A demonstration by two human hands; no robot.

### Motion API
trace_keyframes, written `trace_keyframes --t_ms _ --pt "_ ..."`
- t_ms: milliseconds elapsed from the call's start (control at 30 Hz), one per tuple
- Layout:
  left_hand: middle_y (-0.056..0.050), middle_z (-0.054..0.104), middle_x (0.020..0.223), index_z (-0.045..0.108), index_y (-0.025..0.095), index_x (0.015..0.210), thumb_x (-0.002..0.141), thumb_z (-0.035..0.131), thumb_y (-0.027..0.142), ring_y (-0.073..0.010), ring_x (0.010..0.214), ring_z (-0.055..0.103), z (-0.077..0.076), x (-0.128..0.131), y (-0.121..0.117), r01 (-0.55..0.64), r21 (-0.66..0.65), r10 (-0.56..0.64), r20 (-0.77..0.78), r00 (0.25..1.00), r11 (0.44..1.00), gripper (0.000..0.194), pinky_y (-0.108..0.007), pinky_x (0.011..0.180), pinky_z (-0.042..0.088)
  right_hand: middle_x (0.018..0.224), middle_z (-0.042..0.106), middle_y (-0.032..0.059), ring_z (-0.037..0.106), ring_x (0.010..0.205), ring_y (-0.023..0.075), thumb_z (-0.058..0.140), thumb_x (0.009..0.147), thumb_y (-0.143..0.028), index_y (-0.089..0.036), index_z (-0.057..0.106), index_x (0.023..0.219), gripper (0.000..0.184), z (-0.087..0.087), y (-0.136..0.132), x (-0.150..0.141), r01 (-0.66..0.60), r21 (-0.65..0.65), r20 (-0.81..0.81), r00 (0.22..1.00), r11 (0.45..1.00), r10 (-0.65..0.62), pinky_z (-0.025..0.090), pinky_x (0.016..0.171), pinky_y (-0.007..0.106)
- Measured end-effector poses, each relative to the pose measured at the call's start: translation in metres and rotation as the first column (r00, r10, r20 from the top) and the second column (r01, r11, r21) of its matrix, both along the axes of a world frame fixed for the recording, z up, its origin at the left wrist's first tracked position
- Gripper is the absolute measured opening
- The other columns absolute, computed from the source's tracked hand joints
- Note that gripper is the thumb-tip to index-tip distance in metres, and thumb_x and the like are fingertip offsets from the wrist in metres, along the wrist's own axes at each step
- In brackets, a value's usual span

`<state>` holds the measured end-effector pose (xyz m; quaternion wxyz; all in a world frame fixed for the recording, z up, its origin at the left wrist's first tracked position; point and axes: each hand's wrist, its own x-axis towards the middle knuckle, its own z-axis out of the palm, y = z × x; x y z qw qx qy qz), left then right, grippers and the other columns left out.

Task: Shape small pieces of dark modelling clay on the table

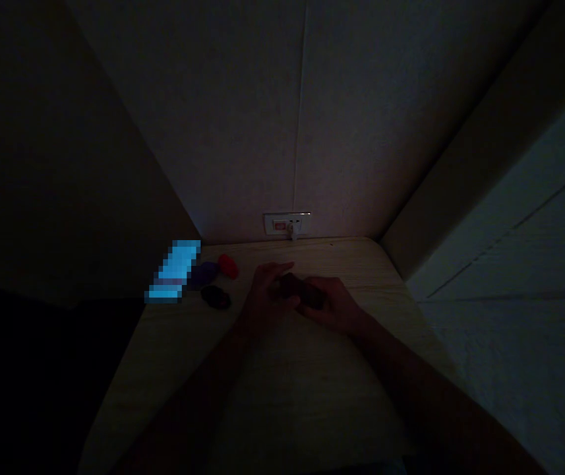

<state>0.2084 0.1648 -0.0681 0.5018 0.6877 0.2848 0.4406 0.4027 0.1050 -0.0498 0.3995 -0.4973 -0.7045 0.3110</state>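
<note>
A dim, pale wall (223, 119) fills most of the view, with a pale panelled surface (509, 264) along the right. Against the wall stands a light wood-grain tabletop (302, 396) with rounded far corners. The person's bare forearms (411, 369) reach over it from the near edge.

The right hand (339, 307) curls round the right end of a dark, elongated object (304, 291), which sits between both hands over the middle of the tabletop; its material is lost in the gloom. The left hand (264, 290) is at its left end, thumb and forefinger apart on either side — whether that grip presses on it cannot be told.

At the tabletop's left edge lies a bright blue, pixelated slab (174, 270). A white socket plate (286, 225) is set low in the wall. Just beside the slab is a dark blue, rounded lump (206, 274), with a black, oval lump (215, 297) nearer the person and a smaller, bright red lump (228, 266) toward the wall. Smallest are the plate's red switch (279, 225) and pale plug (291, 230).
</note>
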Motion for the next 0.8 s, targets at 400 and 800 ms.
trace_keyframes --t_ms 400,800 --pt "-0.007 0.080 0.089 0.072 0.017 0.095 0.073 0.081 0.038 -0.0252 0.083 0.075 0.0095 0.0024 0.0004 -0.092 -0.285 0.088 -0.027 0.996 0.954 0.032 -0.039 0.080 0.059 0.083 0.066 0.0026 0.059 0.071 0.0167 0.070 0.088 -0.054 -0.020 0.063 0.107 0.039 -0.0041 0.0043 0.0008 0.033 -0.101 -0.301 0.952 0.994 -0.062 0.046 0.062 0.027" --pt "-0.006 0.078 0.093 0.070 0.018 0.096 0.073 0.082 0.040 -0.0240 0.089 0.073 0.0065 0.0002 0.0014 -0.186 -0.250 0.199 0.028 0.980 0.950 0.035 -0.037 0.083 0.057 0.079 0.073 0.0038 0.065 0.069 0.0168 0.078 0.084 -0.052 -0.016 0.076 0.101 0.040 -0.0049 0.0066 0.0019 0.100 -0.110 -0.212 0.970 0.989 -0.121 0.051 0.064 0.028"
